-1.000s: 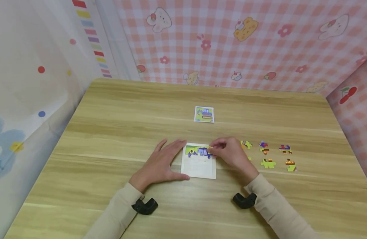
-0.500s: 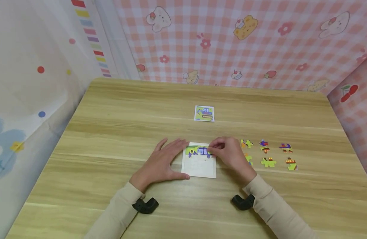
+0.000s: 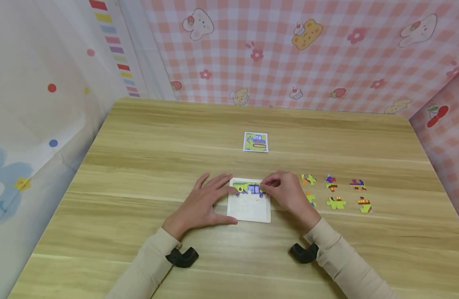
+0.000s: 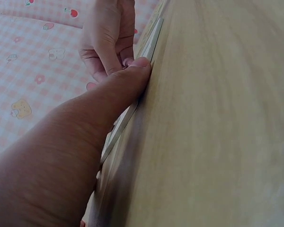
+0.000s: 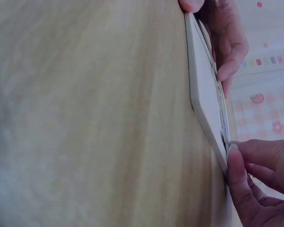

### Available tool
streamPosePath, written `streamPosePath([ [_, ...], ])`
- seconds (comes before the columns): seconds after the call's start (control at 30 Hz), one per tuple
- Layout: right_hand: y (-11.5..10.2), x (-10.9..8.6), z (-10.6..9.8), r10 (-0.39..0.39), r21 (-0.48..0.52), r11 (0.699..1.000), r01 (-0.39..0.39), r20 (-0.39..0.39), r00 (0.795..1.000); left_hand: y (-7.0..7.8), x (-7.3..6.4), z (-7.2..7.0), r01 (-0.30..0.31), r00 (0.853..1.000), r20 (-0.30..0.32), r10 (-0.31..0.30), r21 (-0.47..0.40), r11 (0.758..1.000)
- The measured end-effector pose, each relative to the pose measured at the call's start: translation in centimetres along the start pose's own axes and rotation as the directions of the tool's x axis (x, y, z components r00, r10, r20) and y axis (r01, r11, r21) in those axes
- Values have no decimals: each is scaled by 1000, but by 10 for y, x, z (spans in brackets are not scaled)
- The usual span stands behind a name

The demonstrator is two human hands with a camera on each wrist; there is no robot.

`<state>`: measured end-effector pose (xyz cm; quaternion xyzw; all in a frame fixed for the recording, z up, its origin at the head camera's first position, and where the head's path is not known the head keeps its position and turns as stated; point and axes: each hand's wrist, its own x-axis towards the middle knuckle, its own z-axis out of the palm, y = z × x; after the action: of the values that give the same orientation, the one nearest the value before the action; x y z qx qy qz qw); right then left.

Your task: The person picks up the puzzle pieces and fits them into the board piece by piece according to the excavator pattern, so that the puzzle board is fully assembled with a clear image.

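Note:
A white square puzzle tray (image 3: 248,211) lies on the table, with joined yellow, green and purple jigsaw pieces (image 3: 249,189) along its far side. My left hand (image 3: 199,203) is spread at the tray's left side. Its thumb touches the near left corner, and its index finger reaches over the rim onto the pieces. At the far right corner, my right hand (image 3: 289,193) pinches a jigsaw piece between thumb and index finger, low against the tray. The fingers mostly hide this piece. In the right wrist view, thumb and index fingertips (image 5: 234,147) meet at the tray's edge.
Several loose jigsaw pieces (image 3: 335,203) lie in two rows to the right of my right hand. A small picture card of a digger (image 3: 255,142) lies beyond the tray. A pink checked cloth (image 3: 274,74) hangs behind the wooden table (image 3: 169,137).
My left index finger has moved from the tray's far left corner onto the pieces. My right hand has settled slightly lower at the far right corner, and the piece it pinches shows less.

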<state>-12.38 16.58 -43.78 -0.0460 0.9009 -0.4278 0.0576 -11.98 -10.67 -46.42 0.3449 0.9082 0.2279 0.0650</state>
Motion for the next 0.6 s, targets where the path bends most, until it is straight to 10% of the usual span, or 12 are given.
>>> streamPosePath([
  [0.6,-4,-2,-1,-172,-119,975,186,118,978,-3,0,1,19,1000,-19,-20,-24,1000],
])
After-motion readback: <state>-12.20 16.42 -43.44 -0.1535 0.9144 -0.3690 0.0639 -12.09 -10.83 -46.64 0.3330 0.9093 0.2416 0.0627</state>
